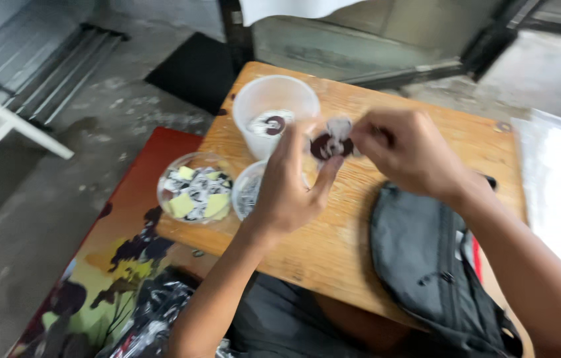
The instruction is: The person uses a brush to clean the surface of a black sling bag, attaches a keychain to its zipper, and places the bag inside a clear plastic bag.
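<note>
Both my hands meet over a small wooden table (pixel 386 119). My left hand (pixel 290 182) and my right hand (pixel 403 149) together pinch a small dark round piece with a whitish bit (pixel 330 142) between their fingertips. Behind them stands a white plastic cup (pixel 274 109) with a few small dark and white pieces at its bottom. At the table's left edge sits a clear plastic tub (pixel 194 189) holding several yellow, white and black scraps. A second clear tub (pixel 248 189) is partly hidden behind my left hand.
A dark grey zip pouch (pixel 426 258) lies on the table's right front. A red board with a flower picture (pixel 114 265) leans left of the table, over a concrete floor (pixel 48 199). A white shelf (pixel 1 119) stands at far left.
</note>
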